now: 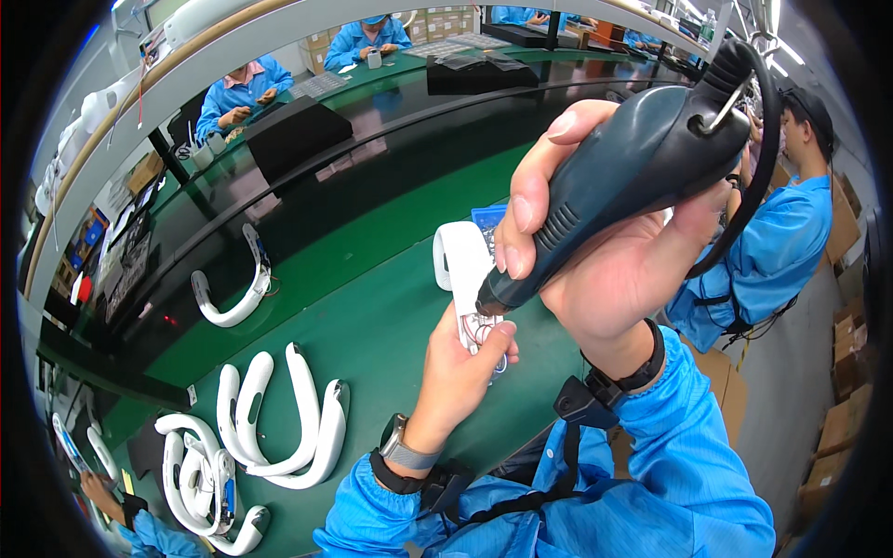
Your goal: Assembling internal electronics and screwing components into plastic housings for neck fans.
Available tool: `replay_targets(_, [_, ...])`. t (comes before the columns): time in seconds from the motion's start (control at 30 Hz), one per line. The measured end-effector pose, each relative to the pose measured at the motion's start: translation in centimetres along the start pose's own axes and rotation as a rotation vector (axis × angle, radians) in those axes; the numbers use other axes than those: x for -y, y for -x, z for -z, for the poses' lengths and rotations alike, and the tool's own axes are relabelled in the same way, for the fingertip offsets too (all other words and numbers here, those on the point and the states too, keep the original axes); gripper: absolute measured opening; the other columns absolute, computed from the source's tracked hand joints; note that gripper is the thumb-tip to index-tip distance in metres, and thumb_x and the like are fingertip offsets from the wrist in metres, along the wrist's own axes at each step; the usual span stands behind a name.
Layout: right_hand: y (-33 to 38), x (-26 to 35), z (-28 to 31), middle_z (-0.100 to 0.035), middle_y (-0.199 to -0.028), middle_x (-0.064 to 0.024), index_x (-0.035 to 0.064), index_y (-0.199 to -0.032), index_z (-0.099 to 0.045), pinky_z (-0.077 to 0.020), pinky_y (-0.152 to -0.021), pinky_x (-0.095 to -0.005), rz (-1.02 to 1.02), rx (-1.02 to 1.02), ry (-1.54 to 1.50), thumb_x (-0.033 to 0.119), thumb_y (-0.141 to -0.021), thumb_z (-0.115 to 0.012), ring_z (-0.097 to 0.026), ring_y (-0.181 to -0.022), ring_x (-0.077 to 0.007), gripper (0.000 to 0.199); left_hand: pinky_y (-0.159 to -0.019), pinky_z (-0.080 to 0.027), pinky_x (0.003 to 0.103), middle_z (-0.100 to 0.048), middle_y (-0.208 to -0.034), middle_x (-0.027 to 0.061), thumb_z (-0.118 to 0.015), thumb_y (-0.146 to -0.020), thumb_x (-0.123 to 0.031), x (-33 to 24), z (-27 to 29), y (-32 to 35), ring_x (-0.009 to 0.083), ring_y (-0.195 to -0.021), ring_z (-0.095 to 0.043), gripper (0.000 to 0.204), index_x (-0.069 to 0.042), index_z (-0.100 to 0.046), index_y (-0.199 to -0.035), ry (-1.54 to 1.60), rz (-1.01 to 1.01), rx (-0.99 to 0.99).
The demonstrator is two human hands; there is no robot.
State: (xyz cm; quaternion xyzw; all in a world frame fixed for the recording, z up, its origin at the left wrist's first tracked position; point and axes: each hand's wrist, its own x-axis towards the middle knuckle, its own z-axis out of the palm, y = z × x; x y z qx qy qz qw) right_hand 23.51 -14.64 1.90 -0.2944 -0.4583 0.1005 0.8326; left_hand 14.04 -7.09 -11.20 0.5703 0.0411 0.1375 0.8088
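My right hand is wrapped around a dark electric screwdriver, which slants down to the left with a black cable looping from its top end. The tool's tip meets an opened part of a white curved plastic housing, where thin wires show. My left hand grips that housing from below, its thumb near the wires. Any screw under the tip is hidden. Just behind the housing, a blue tray of small metal pieces is partly covered.
Several white U-shaped housings lie on the green table at the left. Another U-shaped housing rests farther off beside the dark conveyor belt. Black boxes stand on it. A co-worker in blue is close at the right; a co-worker's hand shows lower left.
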Motion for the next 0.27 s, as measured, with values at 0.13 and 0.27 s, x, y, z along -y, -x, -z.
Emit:
replay_targets(0.13, [0.04, -0.46, 0.05, -0.059, -0.071, -0.0156, -0.0012, -0.115, -0.050, -0.0479, -0.041, -0.0301, -0.031, 0.012, 0.035, 0.087, -0.085, -0.029, -0.054, -0.044, -0.0204, 0.096, -0.063, -0.052, 0.026, -0.063, -0.082, 0.0033, -0.065, -0.094, -0.008, 0.26, 0.12, -0.06, 0.0106, -0.070, -0.063, 0.025, 0.000, -0.052, -0.114, 0.025, 0.009, -0.021])
replay_targets(0.27, [-0.18, -0.84, -0.13, -0.061, -0.070, -0.0179, -0.0013, -0.115, -0.050, -0.0501, -0.043, -0.0308, -0.006, 0.182, 0.143, 0.088, -0.085, -0.027, -0.056, -0.045, -0.0215, 0.097, -0.064, -0.052, 0.027, -0.064, -0.084, 0.0050, -0.064, -0.095, -0.011, 0.39, 0.16, 0.30, 0.0109, -0.072, -0.063, 0.027, 0.000, -0.051, -0.116, 0.002, -0.006, -0.028])
